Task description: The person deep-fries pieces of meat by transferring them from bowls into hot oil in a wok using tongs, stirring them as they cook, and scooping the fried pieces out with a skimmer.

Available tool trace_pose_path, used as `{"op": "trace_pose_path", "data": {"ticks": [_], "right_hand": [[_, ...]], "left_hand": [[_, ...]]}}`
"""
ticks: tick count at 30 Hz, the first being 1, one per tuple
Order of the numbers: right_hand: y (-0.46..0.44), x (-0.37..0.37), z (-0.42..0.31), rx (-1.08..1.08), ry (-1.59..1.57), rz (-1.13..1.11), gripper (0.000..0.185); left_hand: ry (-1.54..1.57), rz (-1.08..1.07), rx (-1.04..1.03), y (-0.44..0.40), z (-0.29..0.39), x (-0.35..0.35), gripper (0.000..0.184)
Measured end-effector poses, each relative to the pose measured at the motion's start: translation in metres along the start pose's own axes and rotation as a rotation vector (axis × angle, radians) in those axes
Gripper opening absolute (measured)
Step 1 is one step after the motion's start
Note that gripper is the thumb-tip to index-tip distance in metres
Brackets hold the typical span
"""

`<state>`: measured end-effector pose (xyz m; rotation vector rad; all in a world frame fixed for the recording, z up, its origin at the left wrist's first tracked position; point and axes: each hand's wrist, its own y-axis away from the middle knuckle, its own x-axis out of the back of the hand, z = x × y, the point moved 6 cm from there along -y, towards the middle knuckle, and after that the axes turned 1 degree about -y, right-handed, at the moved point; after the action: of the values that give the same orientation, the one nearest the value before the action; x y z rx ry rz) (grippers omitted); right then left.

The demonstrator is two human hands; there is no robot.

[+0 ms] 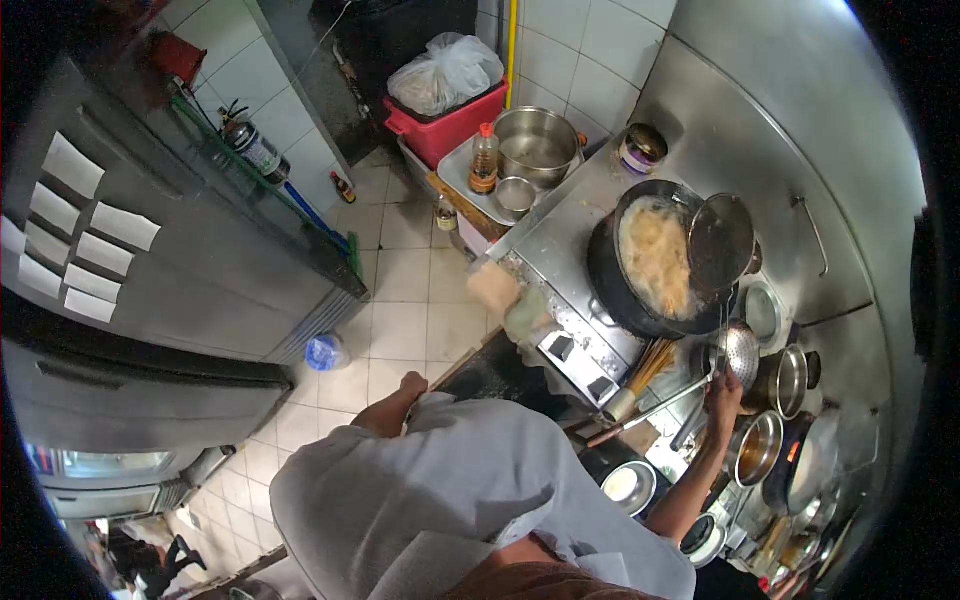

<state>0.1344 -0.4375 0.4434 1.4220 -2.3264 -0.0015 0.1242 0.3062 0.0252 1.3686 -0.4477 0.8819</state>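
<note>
My right hand [724, 396] is closed around the thin handle of a dark round strainer [720, 243]. The strainer rests over the right side of a black pot [604, 262], in which pale food [655, 250] sits in bubbling, foamy liquid. Just above that hand lies a perforated ladle [738, 352], its long handle slanting to the lower left. My left hand [412, 384] is beside my body near the stove's front edge, its fingers curled closed. What it holds, if anything, is hidden.
Chopsticks [655, 362] stand in a holder by the stove knobs [562, 346]. Steel pots [757, 447] line the right. A tray holds a sauce bottle [484, 160] and a large pot [537, 140]. Beyond is a red bin [448, 128]. Refrigerators [180, 250] stand left.
</note>
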Motion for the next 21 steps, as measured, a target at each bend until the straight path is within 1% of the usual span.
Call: {"op": "trace_pose_path", "data": {"ticks": [1, 4, 5, 7, 9, 10, 12, 13, 14, 15, 16, 18, 19, 20, 21], "right_hand": [[0.006, -0.004, -0.007, 0.003, 0.001, -0.002, 0.052], [0.032, -0.011, -0.049, 0.209, 0.041, 0.141, 0.046], [0.041, -0.019, -0.055, 0.21, 0.042, 0.138, 0.046], [0.056, -0.029, -0.061, 0.202, 0.146, 0.171, 0.045], [0.044, -0.04, -0.034, 0.189, 0.288, 0.187, 0.042], [0.058, -0.06, -0.055, 0.057, 0.337, 0.161, 0.042], [0.037, -0.079, -0.046, 0.144, 0.567, 0.202, 0.045], [0.026, -0.089, -0.042, 0.186, 0.682, 0.231, 0.047], [-0.002, -0.089, -0.019, 0.246, 0.585, 0.189, 0.045], [-0.015, -0.091, -0.027, 0.29, 0.604, 0.147, 0.047], [-0.027, -0.084, -0.017, 0.315, 0.642, 0.218, 0.048], [-0.009, -0.081, -0.042, 0.266, 0.491, 0.306, 0.051], [-0.001, -0.077, -0.053, 0.245, 0.395, 0.338, 0.05], [0.015, -0.077, -0.061, 0.224, 0.266, 0.357, 0.05], [0.027, -0.08, -0.07, 0.204, 0.158, 0.366, 0.05]], "left_hand": [[-0.067, -0.025, -0.054, 0.004, 0.002, 0.003, 0.029], [-0.12, -0.05, -0.079, 0.007, 0.002, 0.002, 0.03], [-0.075, -0.05, -0.063, 0.007, -0.004, -0.001, 0.032], [-0.028, -0.047, -0.046, 0.005, -0.008, -0.009, 0.035], [0.261, 0.085, 0.241, 0.013, -0.019, -0.006, 0.037], [0.261, 0.086, 0.241, 0.014, -0.019, -0.007, 0.037], [0.301, -0.018, 0.279, 0.018, -0.024, -0.015, 0.038], [0.284, -0.027, 0.268, 0.022, -0.026, -0.012, 0.038], [0.249, -0.045, 0.237, 0.026, -0.022, -0.003, 0.037], [0.202, -0.075, 0.192, 0.028, -0.012, -0.003, 0.035], [0.061, -0.153, 0.141, 0.024, -0.017, -0.004, 0.032], [-0.372, -0.126, -0.264, 0.011, -0.009, -0.005, 0.029], [-0.453, -0.084, -0.334, 0.012, -0.003, -0.003, 0.029], [-0.52, -0.035, -0.402, 0.012, 0.003, 0.0, 0.028], [-0.305, -0.025, -0.512, 0.012, -0.002, 0.008, 0.028]]}}
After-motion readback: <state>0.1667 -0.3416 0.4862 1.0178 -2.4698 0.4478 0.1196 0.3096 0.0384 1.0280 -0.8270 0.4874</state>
